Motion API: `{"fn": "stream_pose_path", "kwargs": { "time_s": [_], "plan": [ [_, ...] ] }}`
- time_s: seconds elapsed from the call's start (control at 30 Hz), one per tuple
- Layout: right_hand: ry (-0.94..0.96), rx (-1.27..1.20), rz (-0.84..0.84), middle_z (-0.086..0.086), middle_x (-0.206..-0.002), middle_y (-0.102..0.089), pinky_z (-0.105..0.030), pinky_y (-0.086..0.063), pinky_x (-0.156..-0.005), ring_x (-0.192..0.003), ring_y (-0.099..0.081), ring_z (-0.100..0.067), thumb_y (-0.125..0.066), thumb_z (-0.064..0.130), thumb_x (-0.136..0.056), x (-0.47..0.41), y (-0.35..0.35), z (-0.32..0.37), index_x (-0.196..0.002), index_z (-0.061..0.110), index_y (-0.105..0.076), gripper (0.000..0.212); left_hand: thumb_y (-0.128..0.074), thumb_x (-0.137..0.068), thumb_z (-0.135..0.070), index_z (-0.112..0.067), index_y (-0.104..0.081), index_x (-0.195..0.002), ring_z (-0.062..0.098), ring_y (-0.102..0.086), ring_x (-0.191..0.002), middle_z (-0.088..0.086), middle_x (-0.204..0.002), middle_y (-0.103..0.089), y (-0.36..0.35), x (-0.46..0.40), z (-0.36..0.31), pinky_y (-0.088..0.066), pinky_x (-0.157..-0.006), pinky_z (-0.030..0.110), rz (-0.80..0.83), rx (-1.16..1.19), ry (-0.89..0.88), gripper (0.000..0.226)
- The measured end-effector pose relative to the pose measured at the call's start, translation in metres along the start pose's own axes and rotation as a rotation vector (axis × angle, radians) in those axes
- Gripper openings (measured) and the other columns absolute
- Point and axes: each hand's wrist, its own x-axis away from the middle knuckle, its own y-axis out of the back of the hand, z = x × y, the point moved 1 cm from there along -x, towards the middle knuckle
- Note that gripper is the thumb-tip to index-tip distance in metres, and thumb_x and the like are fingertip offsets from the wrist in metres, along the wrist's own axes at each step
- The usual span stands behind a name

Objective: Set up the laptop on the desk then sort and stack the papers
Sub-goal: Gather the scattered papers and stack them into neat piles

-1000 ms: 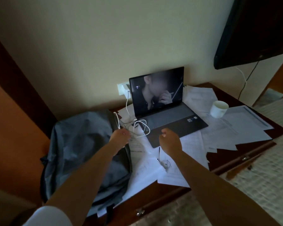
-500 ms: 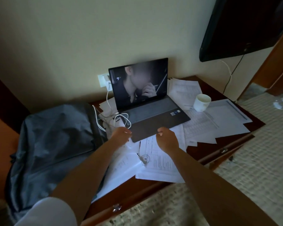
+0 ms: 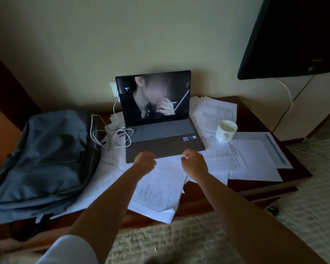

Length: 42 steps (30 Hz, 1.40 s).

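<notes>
With the open laptop [image 3: 161, 128] already set atop the papers [image 3: 158, 187] on the tabletop [image 3: 293, 168], left hand [image 3: 144, 161] and right hand [image 3: 193, 162] curl at its front edge, grip unclear, seemingly to reposition it.

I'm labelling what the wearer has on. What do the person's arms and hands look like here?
Both forearms are bare. The left arm shows a short white sleeve at the bottom edge. No sleeve shows on the right arm. No watch, ring or glove is visible on the left hand or right hand.
</notes>
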Motion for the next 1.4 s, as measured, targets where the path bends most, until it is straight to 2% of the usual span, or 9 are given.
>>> {"fn": "stream_pose_path", "kwargs": {
  "time_s": [0.2, 0.6, 0.8, 0.9, 1.0, 1.07, 1.17, 1.23, 1.4],
  "plan": [
    [-0.012, 0.001, 0.027, -0.008, -0.132, -0.057, -0.028, -0.043, -0.093, -0.119, -0.055, -0.023, -0.042, 0.017, -0.098, -0.018, 0.023, -0.027, -0.131, 0.011, -0.052, 0.034, -0.056, -0.087, 0.003, -0.005, -0.064, -0.113, 0.012, -0.060, -0.080, 0.012, -0.105, -0.064, -0.036, -0.006, -0.021, -0.045, -0.056, 0.014, 0.039, -0.056, -0.013, 0.028],
    [-0.134, 0.042, -0.008, -0.009, -0.123, -0.061, -0.025, -0.040, -0.083, -0.111, -0.058, -0.023, -0.041, 0.015, -0.098, -0.066, 0.056, -0.065, -0.125, 0.009, -0.054, 0.031, -0.060, -0.090, -0.004, -0.009, -0.065, -0.112, 0.020, -0.061, -0.104, 0.008, -0.116, -0.063, -0.094, -0.066, -0.051, -0.052, -0.095, 0.036, 0.144, -0.217, -0.150, 0.023],
    [-0.147, -0.047, 0.230, -0.009, -0.130, -0.056, -0.021, -0.038, -0.085, -0.118, -0.054, -0.023, -0.043, 0.010, -0.094, -0.068, 0.019, -0.087, -0.126, 0.006, -0.054, 0.034, -0.069, -0.084, -0.010, -0.018, -0.062, -0.102, 0.013, -0.060, -0.095, 0.007, -0.119, -0.061, -0.104, -0.054, -0.005, -0.047, -0.063, 0.013, 0.074, -0.347, -0.004, 0.022],
    [-0.204, -0.152, 0.349, -0.003, -0.095, -0.054, -0.011, -0.038, -0.057, -0.077, -0.054, -0.010, -0.045, 0.011, -0.091, -0.064, -0.007, -0.087, -0.089, 0.015, -0.056, 0.012, -0.073, -0.081, -0.024, -0.018, -0.056, -0.120, 0.019, -0.054, -0.111, 0.006, -0.129, -0.054, -0.108, -0.029, 0.012, -0.052, -0.083, 0.025, 0.080, -0.464, 0.100, 0.043],
    [-0.349, -0.302, 0.410, -0.007, -0.101, -0.055, -0.018, -0.034, -0.047, -0.064, -0.047, -0.007, -0.049, 0.011, -0.090, -0.057, -0.024, -0.088, -0.109, 0.007, -0.055, 0.021, -0.074, -0.072, -0.052, -0.022, -0.029, -0.144, 0.030, -0.032, -0.130, 0.010, -0.144, -0.027, -0.118, -0.002, 0.023, -0.044, -0.098, 0.042, 0.204, -0.861, 0.138, 0.090],
    [-0.425, -0.406, 0.420, -0.005, -0.085, -0.054, -0.020, -0.038, -0.049, -0.061, -0.047, -0.009, -0.049, 0.010, -0.089, -0.058, -0.030, -0.090, -0.104, 0.006, -0.055, 0.017, -0.072, -0.072, -0.054, -0.024, -0.010, -0.149, 0.033, -0.019, -0.136, 0.012, -0.149, -0.011, -0.127, 0.010, 0.028, -0.041, -0.101, 0.048, 0.246, -1.015, 0.139, 0.103],
    [-0.516, -0.585, 0.503, -0.008, -0.087, -0.062, -0.027, -0.054, -0.074, -0.075, -0.059, -0.014, -0.051, 0.012, -0.090, -0.055, -0.038, -0.081, -0.095, 0.007, -0.056, 0.009, -0.068, -0.081, -0.034, -0.021, -0.008, -0.149, 0.035, -0.018, -0.137, 0.013, -0.151, -0.011, -0.136, 0.018, 0.030, -0.044, -0.100, 0.046, 0.201, -1.017, 0.125, 0.092],
    [-0.544, -0.588, 0.518, -0.009, -0.090, -0.062, -0.030, -0.052, -0.083, -0.082, -0.059, -0.016, -0.052, 0.016, -0.091, -0.052, -0.043, -0.078, -0.099, 0.009, -0.057, 0.013, -0.061, -0.087, -0.016, -0.016, -0.018, -0.146, 0.032, -0.034, -0.132, 0.012, -0.145, -0.028, -0.137, 0.022, 0.023, -0.048, -0.095, 0.040, 0.112, -1.026, 0.068, 0.072],
    [-0.557, -0.613, 0.510, 0.000, -0.074, -0.043, -0.023, -0.043, -0.067, -0.067, -0.044, -0.009, -0.047, 0.014, -0.094, -0.049, -0.039, -0.075, -0.077, 0.014, -0.049, 0.017, -0.053, -0.087, -0.001, -0.011, -0.062, -0.110, 0.021, -0.061, -0.093, 0.008, -0.107, -0.065, -0.104, 0.017, 0.008, -0.046, -0.069, 0.026, -0.099, -0.797, 0.142, 0.027]
  ]
}}
